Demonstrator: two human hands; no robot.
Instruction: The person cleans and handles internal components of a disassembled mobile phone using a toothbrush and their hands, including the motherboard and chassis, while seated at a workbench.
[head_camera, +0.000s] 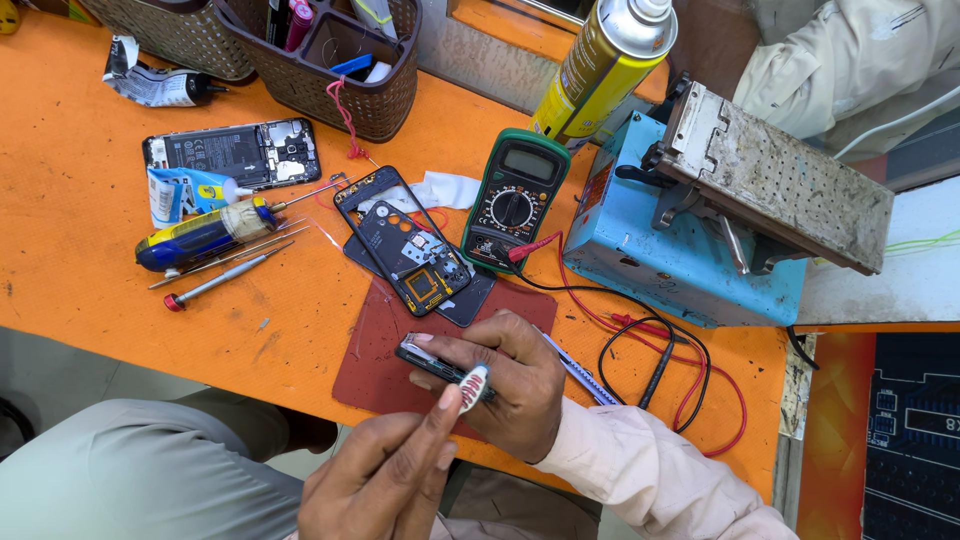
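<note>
Head view: a small dark phone part (440, 362) is held in the closed grip of the right hand (500, 385), over the red mat (370, 350) (orange bench (80, 220)). A small white-and-red pick (472, 388) is pinched by the left hand (385, 475) against it.
</note>
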